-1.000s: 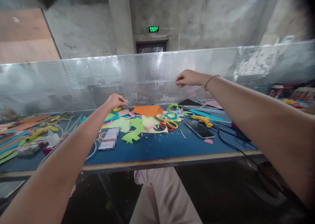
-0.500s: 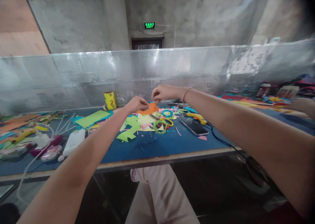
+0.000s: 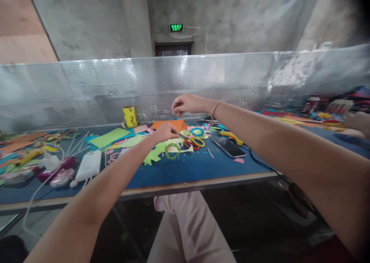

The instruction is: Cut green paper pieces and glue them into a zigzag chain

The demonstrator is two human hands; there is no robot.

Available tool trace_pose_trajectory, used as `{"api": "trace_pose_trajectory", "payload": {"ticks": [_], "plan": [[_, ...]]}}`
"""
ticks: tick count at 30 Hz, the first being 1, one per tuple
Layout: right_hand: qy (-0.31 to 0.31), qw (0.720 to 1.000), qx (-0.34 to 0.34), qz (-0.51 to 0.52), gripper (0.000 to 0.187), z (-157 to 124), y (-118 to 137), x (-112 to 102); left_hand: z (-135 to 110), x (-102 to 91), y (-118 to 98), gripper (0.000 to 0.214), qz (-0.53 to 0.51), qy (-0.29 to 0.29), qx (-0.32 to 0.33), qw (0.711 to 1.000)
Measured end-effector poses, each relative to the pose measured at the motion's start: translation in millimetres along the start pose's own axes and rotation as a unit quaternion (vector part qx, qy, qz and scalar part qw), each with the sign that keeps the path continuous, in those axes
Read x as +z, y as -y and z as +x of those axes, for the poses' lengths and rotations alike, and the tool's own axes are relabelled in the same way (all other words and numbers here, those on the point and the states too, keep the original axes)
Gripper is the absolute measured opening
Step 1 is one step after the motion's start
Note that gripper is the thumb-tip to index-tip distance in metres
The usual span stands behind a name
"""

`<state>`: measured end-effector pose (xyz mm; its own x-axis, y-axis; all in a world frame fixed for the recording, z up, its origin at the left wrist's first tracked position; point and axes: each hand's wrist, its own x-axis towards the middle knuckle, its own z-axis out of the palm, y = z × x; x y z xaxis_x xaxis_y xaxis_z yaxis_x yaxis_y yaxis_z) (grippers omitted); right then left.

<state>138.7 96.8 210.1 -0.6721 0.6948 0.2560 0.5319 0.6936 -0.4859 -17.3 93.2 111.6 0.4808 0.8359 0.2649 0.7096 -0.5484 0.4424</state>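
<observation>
My left hand point(image 3: 167, 132) is over the paper pieces in the middle of the table, thumb and fingers pinched. What it grips, if anything, is too small to make out. Below it is a green paper ring point(image 3: 172, 150); I cannot tell whether the ring hangs or lies. Higher and slightly to the right, my right hand point(image 3: 186, 104) is closed with fingers curled down, its contents hidden. An orange paper sheet point(image 3: 182, 124) lies beneath the hands. Scissors with red and yellow handles point(image 3: 197, 142) and a blue paper ring point(image 3: 197, 131) lie right of my left hand.
A phone point(image 3: 229, 147) and a yellow-handled tool point(image 3: 231, 137) lie to the right. On the left are a white power bank point(image 3: 89, 165) with cables, green paper point(image 3: 110, 138) and a yellow packet point(image 3: 130, 117). A perforated metal screen point(image 3: 214, 81) stands behind. Another person's hand point(image 3: 358, 124) is at far right.
My left hand has come down and slightly right; my right hand has shifted slightly left and up. The green ring has moved left, from beside the scissors to below my left hand.
</observation>
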Motion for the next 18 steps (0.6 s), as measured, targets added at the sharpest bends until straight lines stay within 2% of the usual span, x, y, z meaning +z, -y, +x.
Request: {"api": "trace_pose_trajectory", "payload": {"ticks": [4,8,10,11,13,15,16,18], "plan": [[-0.044,0.999,0.008,0.015,0.006,-4.5,-4.7,-14.2,-2.5,7.2,19.8,0.009,0.078,0.036,-0.001,0.996],[-0.118,0.993,0.018,0.024,0.006,-10.6,-14.0,-45.2,-11.6,3.2,35.5,0.01,0.092,0.018,-0.008,0.996],[-0.122,0.992,0.026,-0.005,0.009,-16.8,-21.9,-53.7,-15.6,-6.2,37.0,0.014,0.095,-0.003,-0.015,0.995],[-0.098,0.994,0.035,-0.033,0.01,-21.5,-26.8,-52.1,-16.7,-12.6,36.3,0.016,0.096,-0.016,-0.018,0.995],[-0.015,0.992,0.066,-0.105,0.009,-34.6,-38.7,-34.2,-17.1,-26.5,32.7,0.016,0.094,-0.059,-0.042,0.993],[0.081,0.976,0.109,-0.173,0.01,-51.1,-52.6,1.0,-16.0,-38.4,27.7,0.013,0.086,-0.083,-0.07,0.99],[0.102,0.969,0.122,-0.191,0.012,-59.5,-60.0,22.1,-15.5,-42.4,24.9,0.012,0.083,-0.094,-0.069,0.99],[0.099,0.966,0.137,-0.194,0.015,-74.3,-74.7,63.1,-15.1,-45.6,19.2,0.011,0.076,-0.08,-0.075,0.991]]}}
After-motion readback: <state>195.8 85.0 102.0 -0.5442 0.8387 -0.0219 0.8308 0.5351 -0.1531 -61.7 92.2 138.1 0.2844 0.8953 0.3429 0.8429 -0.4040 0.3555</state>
